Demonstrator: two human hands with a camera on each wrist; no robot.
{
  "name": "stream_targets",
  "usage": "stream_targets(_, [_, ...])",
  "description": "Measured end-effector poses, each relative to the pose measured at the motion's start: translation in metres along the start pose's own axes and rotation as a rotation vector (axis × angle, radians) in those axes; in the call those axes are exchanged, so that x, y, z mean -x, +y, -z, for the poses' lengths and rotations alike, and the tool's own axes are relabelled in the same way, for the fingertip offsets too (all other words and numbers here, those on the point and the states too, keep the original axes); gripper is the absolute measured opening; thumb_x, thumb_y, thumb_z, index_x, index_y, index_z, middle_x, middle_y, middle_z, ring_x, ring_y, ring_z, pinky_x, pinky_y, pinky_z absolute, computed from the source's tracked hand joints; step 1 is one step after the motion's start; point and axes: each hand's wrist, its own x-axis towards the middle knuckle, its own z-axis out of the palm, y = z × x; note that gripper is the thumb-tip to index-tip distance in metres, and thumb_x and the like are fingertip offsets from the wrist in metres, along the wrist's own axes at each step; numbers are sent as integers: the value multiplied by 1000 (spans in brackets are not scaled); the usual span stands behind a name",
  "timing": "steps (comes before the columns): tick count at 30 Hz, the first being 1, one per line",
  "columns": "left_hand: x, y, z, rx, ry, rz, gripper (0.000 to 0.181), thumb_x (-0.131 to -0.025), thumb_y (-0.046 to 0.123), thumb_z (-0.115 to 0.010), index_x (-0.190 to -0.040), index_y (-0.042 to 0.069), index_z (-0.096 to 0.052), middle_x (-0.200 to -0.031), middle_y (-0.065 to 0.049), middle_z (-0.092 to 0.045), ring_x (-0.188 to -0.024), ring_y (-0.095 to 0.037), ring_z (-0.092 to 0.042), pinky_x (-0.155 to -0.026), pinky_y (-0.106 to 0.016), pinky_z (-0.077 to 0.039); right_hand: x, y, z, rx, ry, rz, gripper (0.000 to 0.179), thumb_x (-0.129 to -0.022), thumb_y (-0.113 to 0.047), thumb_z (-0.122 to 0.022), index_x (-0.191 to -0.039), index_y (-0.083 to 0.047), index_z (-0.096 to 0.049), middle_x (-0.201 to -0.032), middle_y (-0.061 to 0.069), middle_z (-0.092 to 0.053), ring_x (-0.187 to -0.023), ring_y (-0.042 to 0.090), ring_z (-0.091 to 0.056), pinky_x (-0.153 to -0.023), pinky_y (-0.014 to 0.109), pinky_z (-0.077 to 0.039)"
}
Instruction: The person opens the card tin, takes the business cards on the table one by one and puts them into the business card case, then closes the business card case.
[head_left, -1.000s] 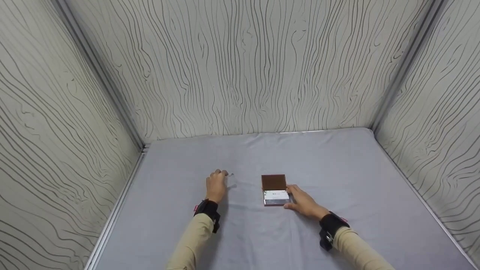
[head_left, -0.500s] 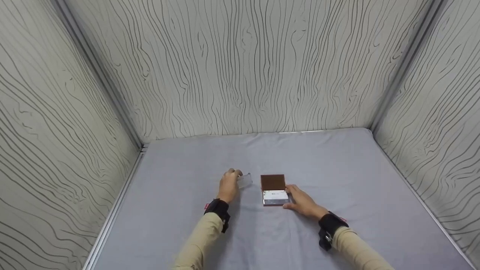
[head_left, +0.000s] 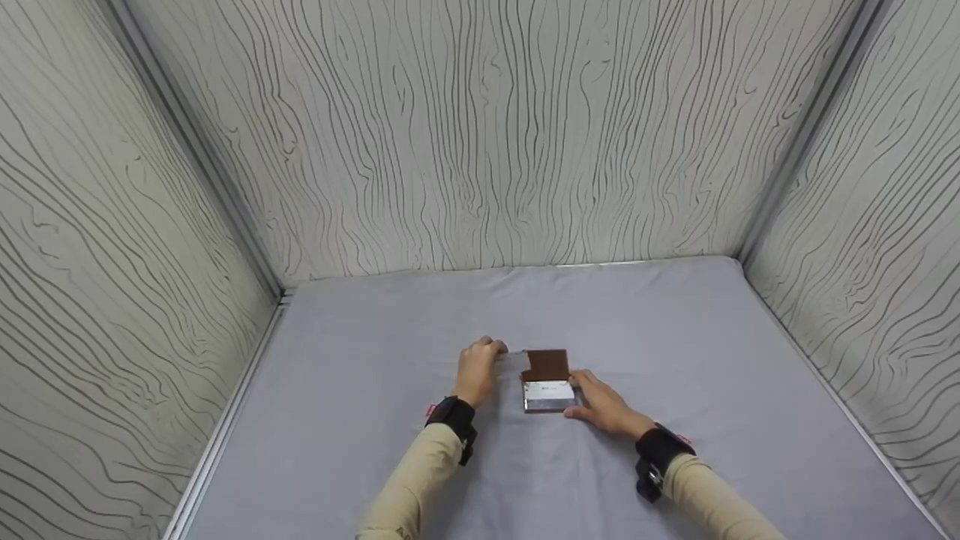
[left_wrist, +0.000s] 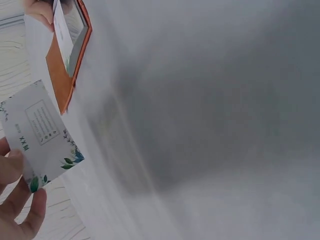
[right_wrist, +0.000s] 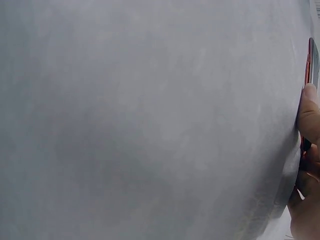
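Observation:
A brown business card case (head_left: 549, 364) lies unfolded on the cloth, with a white card (head_left: 547, 390) inside its silvery lower half. My left hand (head_left: 478, 371) pinches another business card (left_wrist: 40, 125) by one edge. That card is white with green leaf corners and small print, and in the head view it overlaps the left edge of the case's lid. At the right side of the case, my right hand (head_left: 606, 405) holds the edge between thumb and fingers. In the right wrist view only the case's thin red side (right_wrist: 307, 70) and the thumb (right_wrist: 310, 112) show clearly.
A grey cloth (head_left: 360, 330) with shallow creases covers the table. Pale panels with a wood-grain pattern (head_left: 480, 135) rise at the back and both sides, joined by grey metal posts (head_left: 191, 142).
My left hand has moved to the right with the business card, from a spot left of the card case up to its lid. The right hand keeps its hold on the case.

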Motion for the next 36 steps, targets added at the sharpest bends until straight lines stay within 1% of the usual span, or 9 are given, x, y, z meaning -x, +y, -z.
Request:
stream_targets(5, [-4,14,-6,-3,-56,24,13,-82,-5,-71,-89,6,-73,-81,-6,-63,-73,-24,-66,-65,-36,-54,0,-2,0,-14,3,-20,64,-83,-19,-78,-125,17,-46,-125,31,-50,-116,48,-52,-97,59,-41])
stream_targets(10, [-5,23,-12,30,-77,16,13,-83,-4,-71,-91,6,-72,-82,-5,-63,-73,-22,-65,-66,-34,-53,-1,-2,0,-19,-11,-48,65,-85,-21,-77,-127,17,-46,-128,31,-49,-120,47,-50,-100,58,-38])
stream_targets(15, [-6,30,-15,88,-123,-8,10,-86,-2,-71,-93,6,-71,-85,-4,-63,-77,-19,-65,-70,-31,-53,1,-2,0,-11,9,-25,66,-84,-19,-77,-128,18,-44,-121,27,-52,-114,45,-54,-97,58,-41])
stream_targets(18, [-6,32,-15,111,-148,-33,8,-88,0,-71,-93,7,-71,-86,-3,-64,-79,-18,-65,-71,-29,-53,1,-2,0,-12,17,-16,65,-84,-19,-78,-128,16,-45,-117,24,-54,-109,43,-56,-94,58,-42])
stream_targets(21, [-4,33,-14,122,-164,-52,7,-89,2,-70,-93,7,-71,-86,-3,-65,-79,-18,-66,-71,-29,-53,0,-2,0,-23,3,-34,62,-85,-21,-77,-127,13,-46,-119,23,-53,-111,42,-56,-96,56,-42])
stream_targets(24, [-3,33,-13,143,-204,-50,6,-91,4,-68,-96,7,-71,-89,-3,-65,-81,-17,-66,-72,-27,-53,0,-1,0,-24,-7,-55,64,-86,-23,-76,-128,13,-45,-121,22,-53,-114,41,-55,-97,56,-41])
stream_targets(28, [-4,33,-14,155,-262,-31,8,-93,6,-65,-99,7,-71,-93,-3,-67,-85,-16,-67,-74,-26,-53,1,0,0,-19,8,-37,67,-85,-21,-77,-129,17,-44,-121,25,-53,-115,44,-54,-96,57,-41])
stream_targets(32, [-4,33,-17,165,-278,-23,8,-93,5,-65,-98,6,-71,-94,-4,-68,-88,-16,-67,-77,-26,-53,1,0,0,-16,19,-10,67,-84,-19,-77,-129,18,-44,-123,29,-52,-116,47,-53,-96,58,-40])
stream_targets(36, [-3,35,-20,189,-283,-26,9,-93,4,-66,-99,5,-72,-97,-5,-69,-90,-17,-67,-79,-25,-53,1,-1,0,-28,-3,-36,68,-86,-20,-76,-131,16,-43,-123,28,-53,-116,46,-53,-98,58,-40])
